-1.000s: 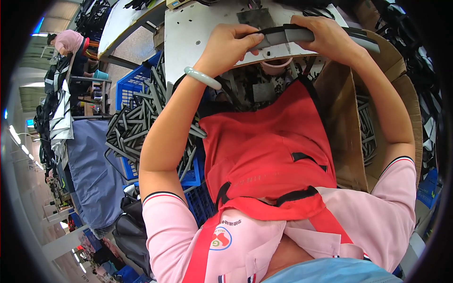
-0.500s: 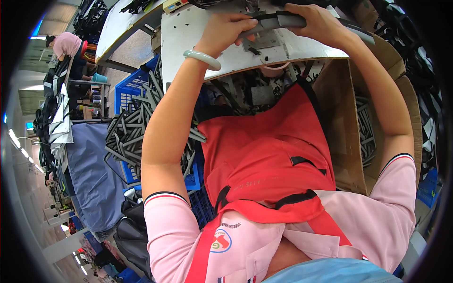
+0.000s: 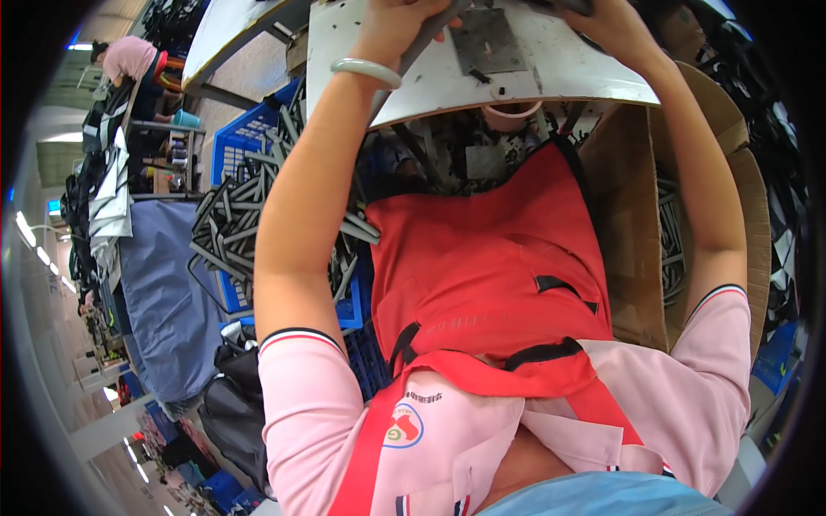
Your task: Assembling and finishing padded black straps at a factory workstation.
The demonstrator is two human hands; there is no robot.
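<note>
The left hand (image 3: 400,21) grips one end of a grey strip (image 3: 422,47), fingers closed around it, on the white work table (image 3: 551,73). The right hand (image 3: 615,26) rests on the table's far edge; its finger state cannot be determined. A blue crate (image 3: 249,142) of grey strips stands left of the red apron (image 3: 490,267).

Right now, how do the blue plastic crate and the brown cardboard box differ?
The blue plastic crate sits by the person's left arm, with latticed walls; the brown cardboard box sits to the right, with solid walls and open flaps. The crate's grey strips are heaped above its rim; the box's lie inside. Both hold grey strips.
</note>
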